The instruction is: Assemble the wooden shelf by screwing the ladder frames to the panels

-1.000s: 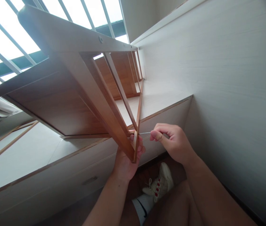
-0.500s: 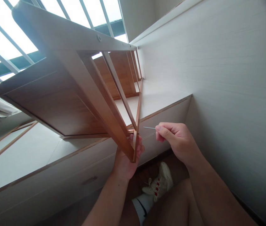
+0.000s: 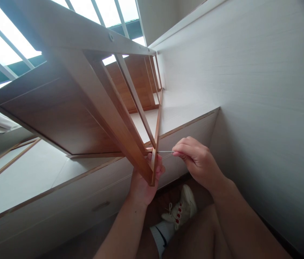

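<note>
A brown wooden shelf frame (image 3: 119, 126) with posts, slats and panels rests on a white ledge, one corner jutting out over its edge. My left hand (image 3: 143, 187) is wrapped round that corner from below, with some of its fingers behind the wood. Pinched in my right hand (image 3: 195, 158) is a thin metal hex key (image 3: 165, 151), held roughly level. Its tip meets the right side of the frame's corner, near the lower end of the slat. The fingers hide the key's other end.
The white ledge (image 3: 33, 172) runs along the left, above cabinet fronts. A white panel wall (image 3: 262, 100) rises close on the right. More wooden framing (image 3: 9, 162) lies at the far left, below a barred window (image 3: 12, 46). My shoe (image 3: 181, 208) is underneath.
My right hand has moved slightly left and turned, bringing the hex key's tip from a small gap up to the frame's corner. The frame has tilted or shifted slightly left; my left hand keeps its hold.
</note>
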{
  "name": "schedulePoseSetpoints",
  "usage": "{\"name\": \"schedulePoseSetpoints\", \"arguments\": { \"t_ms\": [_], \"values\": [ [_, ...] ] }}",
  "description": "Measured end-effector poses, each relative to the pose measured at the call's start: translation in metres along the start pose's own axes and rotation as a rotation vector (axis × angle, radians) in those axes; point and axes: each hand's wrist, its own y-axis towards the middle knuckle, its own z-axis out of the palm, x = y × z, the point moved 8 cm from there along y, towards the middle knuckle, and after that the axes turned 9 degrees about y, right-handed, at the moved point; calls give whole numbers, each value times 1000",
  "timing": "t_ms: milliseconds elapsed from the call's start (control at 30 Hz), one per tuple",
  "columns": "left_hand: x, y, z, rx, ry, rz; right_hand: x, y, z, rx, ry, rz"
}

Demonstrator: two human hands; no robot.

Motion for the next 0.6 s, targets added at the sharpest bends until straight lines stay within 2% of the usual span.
{"name": "schedulePoseSetpoints", "arguments": {
  "t_ms": [367, 600],
  "values": [
    [0, 0, 0, -13, 8, -1, 1, 0, 0, 19, -147, -106],
    [-1, -1, 2, 7, 24, 2, 3, 4, -2, 35, -141, -170]
  ]
}}
